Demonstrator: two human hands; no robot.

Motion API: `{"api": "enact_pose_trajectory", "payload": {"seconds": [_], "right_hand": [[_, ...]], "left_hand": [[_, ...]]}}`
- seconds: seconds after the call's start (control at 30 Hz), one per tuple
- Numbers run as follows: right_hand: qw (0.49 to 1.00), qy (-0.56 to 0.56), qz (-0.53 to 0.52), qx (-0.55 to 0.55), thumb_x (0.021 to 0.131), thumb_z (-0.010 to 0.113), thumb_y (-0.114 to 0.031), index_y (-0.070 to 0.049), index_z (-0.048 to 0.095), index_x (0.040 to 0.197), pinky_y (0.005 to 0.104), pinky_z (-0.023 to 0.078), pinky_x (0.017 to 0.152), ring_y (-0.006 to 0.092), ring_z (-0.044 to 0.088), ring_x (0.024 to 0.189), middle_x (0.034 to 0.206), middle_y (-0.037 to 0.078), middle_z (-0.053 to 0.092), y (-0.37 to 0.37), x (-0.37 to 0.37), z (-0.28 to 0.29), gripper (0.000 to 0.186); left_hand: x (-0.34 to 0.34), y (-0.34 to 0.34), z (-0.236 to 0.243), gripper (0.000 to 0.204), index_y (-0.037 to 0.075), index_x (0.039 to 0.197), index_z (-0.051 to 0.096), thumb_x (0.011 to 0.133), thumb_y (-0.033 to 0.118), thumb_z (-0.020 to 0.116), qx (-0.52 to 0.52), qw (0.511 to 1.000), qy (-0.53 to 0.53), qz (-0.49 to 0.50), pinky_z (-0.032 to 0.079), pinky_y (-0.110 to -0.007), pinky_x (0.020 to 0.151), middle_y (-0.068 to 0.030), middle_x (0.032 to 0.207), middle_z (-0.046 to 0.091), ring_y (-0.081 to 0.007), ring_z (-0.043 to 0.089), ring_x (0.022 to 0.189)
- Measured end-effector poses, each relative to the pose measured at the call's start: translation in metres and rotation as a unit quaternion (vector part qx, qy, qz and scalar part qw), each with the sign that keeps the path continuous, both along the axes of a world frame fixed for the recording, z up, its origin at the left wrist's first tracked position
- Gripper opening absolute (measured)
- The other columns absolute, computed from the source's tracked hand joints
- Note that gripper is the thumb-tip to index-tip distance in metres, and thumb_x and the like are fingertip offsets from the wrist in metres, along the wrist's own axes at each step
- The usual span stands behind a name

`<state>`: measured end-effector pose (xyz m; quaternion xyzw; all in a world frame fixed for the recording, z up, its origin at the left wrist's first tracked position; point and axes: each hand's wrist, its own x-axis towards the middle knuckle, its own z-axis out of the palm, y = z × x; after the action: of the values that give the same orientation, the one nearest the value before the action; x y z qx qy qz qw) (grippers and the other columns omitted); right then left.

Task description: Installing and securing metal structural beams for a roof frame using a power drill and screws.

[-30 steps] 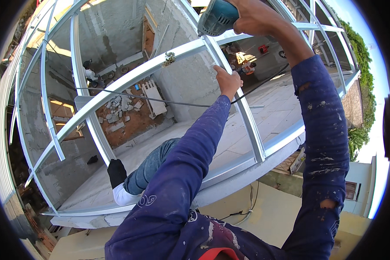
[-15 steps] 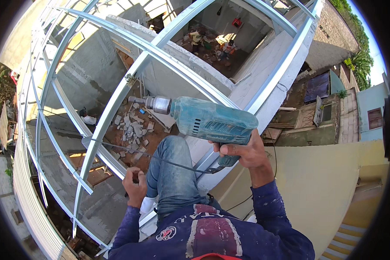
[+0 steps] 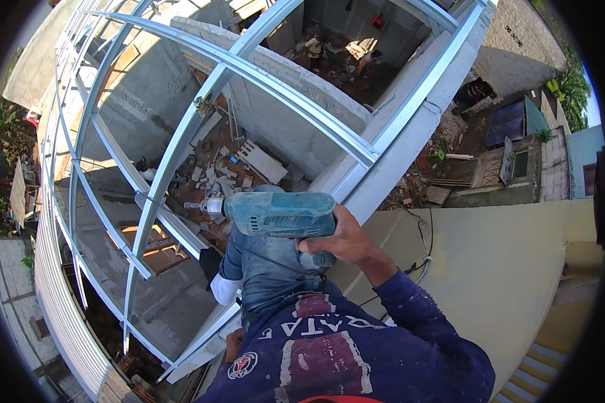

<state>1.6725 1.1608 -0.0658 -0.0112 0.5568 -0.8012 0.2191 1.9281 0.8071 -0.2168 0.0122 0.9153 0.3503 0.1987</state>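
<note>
A teal power drill point(image 3: 282, 213), dusty and worn, lies level across my raised knee in the view. My right hand point(image 3: 348, 236) is closed around its grip at the right end. The silver chuck point(image 3: 212, 206) points left with a bit in it, toward the curved metal roof beam point(image 3: 175, 154). A dark cord runs from the grip over my jeans point(image 3: 262, 262). Low down beside my shirt, my left hand point(image 3: 234, 344) shows only in part near the wall edge; its fingers are hidden.
Galvanized beams point(image 3: 289, 94) cross above a deep, roofless room with rubble point(image 3: 215, 181) on its floor. I sit on a concrete wall top point(image 3: 410, 148). At right is a pale yellow wall point(image 3: 477, 269) with loose cables point(image 3: 425, 245). Two people work in the far room.
The drill and my right hand have moved left and lower. My left hand has dropped from beside my knee to near my waist. The view has shifted slightly.
</note>
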Motion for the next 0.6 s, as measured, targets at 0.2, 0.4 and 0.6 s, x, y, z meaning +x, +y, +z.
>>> {"api": "enact_pose_trajectory", "payload": {"seconds": [0.2, 0.4, 0.6], "right_hand": [[0.999, -0.009, 0.049, -0.012, 0.077, 0.084, -0.004, 0.002, 0.047, 0.137, 0.0312, 0.054, 0.075, 0.0146, 0.066, 0.088, 0.108, 0.012, 0.071, 0.005, 0.008, -0.003, 0.071], [0.998, -0.021, 0.050, -0.033, 0.077, 0.082, 0.000, 0.002, 0.050, 0.134, 0.0309, 0.055, 0.072, 0.0168, 0.067, 0.086, 0.105, 0.014, 0.071, 0.014, 0.010, -0.009, 0.065], [0.994, -0.030, 0.093, -0.052, 0.079, 0.080, 0.001, 0.003, 0.052, 0.132, 0.0310, 0.055, 0.071, 0.0183, 0.068, 0.086, 0.104, 0.016, 0.071, 0.005, 0.001, -0.001, 0.060]], "left_hand": [[-0.027, 0.043, -0.045, 0.046, 0.008, 0.120, 0.066, 0.076, -0.002, 0.055, -0.075, 0.978, 0.116, 0.159, 0.049, -0.047, 0.067, -0.0150, 0.080, 0.064, -0.0328, 0.060, 0.068], [-0.023, 0.056, -0.061, 0.047, 0.008, 0.120, 0.067, 0.076, -0.001, 0.054, -0.118, 0.955, 0.152, 0.224, 0.050, -0.047, 0.069, -0.0152, 0.081, 0.065, -0.0333, 0.061, 0.070], [0.024, 0.047, -0.060, 0.048, 0.009, 0.121, 0.067, 0.076, -0.001, 0.054, -0.182, 0.921, 0.155, 0.309, 0.050, -0.048, 0.070, -0.0155, 0.082, 0.066, -0.0338, 0.062, 0.073]]}}
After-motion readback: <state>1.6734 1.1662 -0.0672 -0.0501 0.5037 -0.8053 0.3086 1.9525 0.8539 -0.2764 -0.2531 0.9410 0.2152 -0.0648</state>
